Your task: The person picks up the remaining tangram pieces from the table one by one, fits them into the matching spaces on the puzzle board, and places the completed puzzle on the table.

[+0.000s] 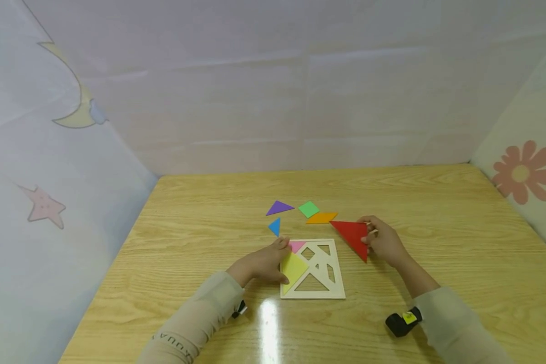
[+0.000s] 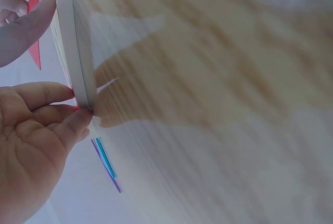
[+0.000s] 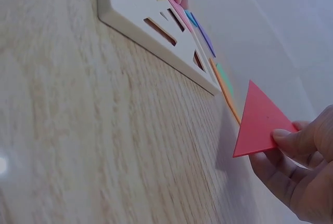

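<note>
A white tangram tray (image 1: 338, 289) lies on the table with several cut-out slots. A yellow triangle (image 1: 294, 272) and a pink triangle (image 1: 297, 245) sit in its left side. My left hand (image 1: 265, 263) is spread along the tray's left edge, thumb near the front and fingertips further back, touching it. To the right of the tray, my right hand (image 1: 384, 243) pinches a large red triangle (image 1: 352, 235) by its right side. The right wrist view shows that red triangle (image 3: 260, 125) raised off the table, with the thumb on its face.
Behind the tray lie a purple triangle (image 1: 278, 207), a blue triangle (image 1: 275, 227), a green square (image 1: 309, 209) and an orange parallelogram (image 1: 321, 218). The wooden table (image 1: 200, 212) meets a pale wall covering (image 1: 236, 116) at the back.
</note>
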Available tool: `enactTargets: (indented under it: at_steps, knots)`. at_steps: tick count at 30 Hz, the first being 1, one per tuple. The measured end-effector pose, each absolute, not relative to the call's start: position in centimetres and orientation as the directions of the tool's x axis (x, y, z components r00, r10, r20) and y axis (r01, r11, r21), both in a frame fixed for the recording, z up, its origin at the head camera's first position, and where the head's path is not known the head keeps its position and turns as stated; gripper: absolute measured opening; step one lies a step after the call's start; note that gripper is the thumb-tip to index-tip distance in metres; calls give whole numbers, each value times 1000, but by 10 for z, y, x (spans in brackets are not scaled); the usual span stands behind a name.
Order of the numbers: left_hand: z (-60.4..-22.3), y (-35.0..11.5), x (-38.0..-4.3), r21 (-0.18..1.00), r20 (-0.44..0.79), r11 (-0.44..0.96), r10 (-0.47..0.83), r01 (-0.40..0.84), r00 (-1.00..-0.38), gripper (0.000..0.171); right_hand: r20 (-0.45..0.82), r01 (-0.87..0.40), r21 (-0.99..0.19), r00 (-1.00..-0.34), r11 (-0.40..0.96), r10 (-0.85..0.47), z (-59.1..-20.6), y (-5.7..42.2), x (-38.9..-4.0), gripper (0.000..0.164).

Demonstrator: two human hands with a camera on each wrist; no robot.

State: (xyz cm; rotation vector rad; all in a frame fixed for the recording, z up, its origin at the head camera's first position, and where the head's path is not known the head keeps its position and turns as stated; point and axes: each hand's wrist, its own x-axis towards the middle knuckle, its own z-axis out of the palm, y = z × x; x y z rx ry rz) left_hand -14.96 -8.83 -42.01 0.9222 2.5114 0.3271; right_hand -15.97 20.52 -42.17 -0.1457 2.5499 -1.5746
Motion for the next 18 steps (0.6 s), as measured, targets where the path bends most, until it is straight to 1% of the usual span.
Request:
enactTargets:
  at_steps: [10, 16, 18]
  knots:
    - [-421, -88, -150, 369, -325, 752, 655, 546, -682, 80, -75, 1, -902, -985, 431, -155, -421, 201, -158, 45]
    - [-421, -88, -150, 376, -326, 746, 662, 550, -675, 80, -70, -6, -909, -983, 417, -167, -418, 197, -154, 39]
    - [-420, -88, -150, 372, -326, 745, 663, 553, -674, 80, -75, -3, -912, -982, 410, -174, -416, 195, -153, 39]
